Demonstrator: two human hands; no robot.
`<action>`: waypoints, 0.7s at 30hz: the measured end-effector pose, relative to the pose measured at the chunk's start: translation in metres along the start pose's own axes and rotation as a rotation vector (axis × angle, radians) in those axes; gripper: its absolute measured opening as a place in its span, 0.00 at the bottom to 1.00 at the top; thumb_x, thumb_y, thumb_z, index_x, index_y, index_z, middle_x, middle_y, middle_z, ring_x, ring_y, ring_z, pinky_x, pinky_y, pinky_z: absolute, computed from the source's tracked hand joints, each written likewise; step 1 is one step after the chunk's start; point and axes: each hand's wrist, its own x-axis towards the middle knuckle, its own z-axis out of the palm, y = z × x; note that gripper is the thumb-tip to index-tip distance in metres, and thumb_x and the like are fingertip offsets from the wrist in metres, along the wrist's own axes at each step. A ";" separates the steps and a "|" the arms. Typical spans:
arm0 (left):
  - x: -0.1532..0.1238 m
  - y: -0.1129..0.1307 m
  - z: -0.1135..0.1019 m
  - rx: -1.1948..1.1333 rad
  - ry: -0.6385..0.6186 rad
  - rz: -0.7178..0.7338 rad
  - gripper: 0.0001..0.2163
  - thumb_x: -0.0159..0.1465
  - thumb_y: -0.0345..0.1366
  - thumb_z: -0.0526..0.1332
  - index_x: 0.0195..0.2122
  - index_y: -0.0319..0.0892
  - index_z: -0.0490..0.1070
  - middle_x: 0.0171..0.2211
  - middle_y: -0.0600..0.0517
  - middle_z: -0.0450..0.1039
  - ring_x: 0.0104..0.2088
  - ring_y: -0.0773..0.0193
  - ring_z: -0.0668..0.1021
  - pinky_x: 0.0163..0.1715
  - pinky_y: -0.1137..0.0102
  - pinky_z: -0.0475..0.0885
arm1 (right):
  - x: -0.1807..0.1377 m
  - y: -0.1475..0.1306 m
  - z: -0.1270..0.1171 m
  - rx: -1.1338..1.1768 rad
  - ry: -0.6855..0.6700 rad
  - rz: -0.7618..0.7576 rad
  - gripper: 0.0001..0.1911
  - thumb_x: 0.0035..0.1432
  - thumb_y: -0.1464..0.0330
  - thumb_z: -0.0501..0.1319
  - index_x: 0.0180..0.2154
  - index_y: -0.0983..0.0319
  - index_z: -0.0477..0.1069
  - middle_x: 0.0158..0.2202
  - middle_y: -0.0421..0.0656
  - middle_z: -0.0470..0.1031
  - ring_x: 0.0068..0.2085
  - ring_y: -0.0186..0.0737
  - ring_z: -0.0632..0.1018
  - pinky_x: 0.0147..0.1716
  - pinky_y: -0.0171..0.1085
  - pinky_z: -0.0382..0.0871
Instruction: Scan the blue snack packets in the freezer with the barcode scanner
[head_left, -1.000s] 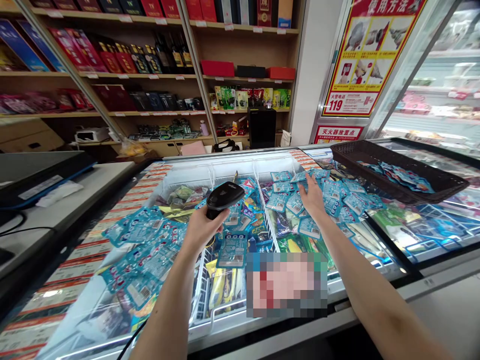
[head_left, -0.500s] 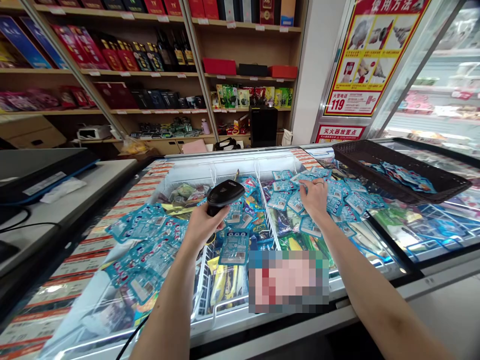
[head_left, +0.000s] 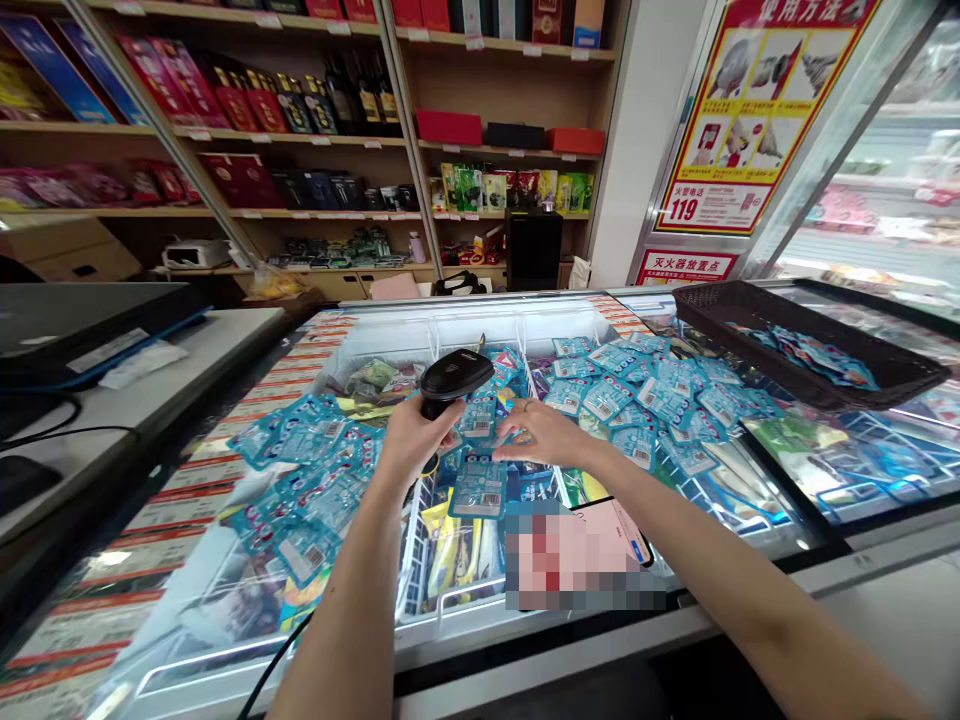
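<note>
My left hand (head_left: 409,440) is wrapped round the grip of a black barcode scanner (head_left: 455,375), held over the open chest freezer (head_left: 420,335). My right hand (head_left: 541,437) sits just right of the scanner, fingers pinched on a blue snack packet (head_left: 480,418) under the scanner's head. Another blue packet (head_left: 477,487) lies flat below my hands. A spread of the same blue packets (head_left: 652,395) covers the glass to the right. A second heap of blue packets (head_left: 304,470) lies on the glass lid at my left.
A dark wicker basket (head_left: 757,310) holding a few blue packets rests on the freezer at the right. A phone (head_left: 637,545) lies on the front rim. A grey counter (head_left: 150,390) with a dark device stands at the left. Shelves of boxes line the back wall.
My right hand has left the packet spread on the right and come back left to the scanner, now pinching a packet. The left hand with the scanner has stayed about in place.
</note>
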 end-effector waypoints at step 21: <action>-0.009 0.013 0.013 0.072 -0.192 0.071 0.16 0.54 0.48 0.61 0.27 0.38 0.69 0.16 0.53 0.69 0.17 0.66 0.71 0.18 0.74 0.62 | -0.038 0.070 -0.021 0.604 0.504 0.570 0.23 0.55 0.56 0.56 0.49 0.60 0.58 0.24 0.38 0.71 0.23 0.42 0.76 0.22 0.40 0.71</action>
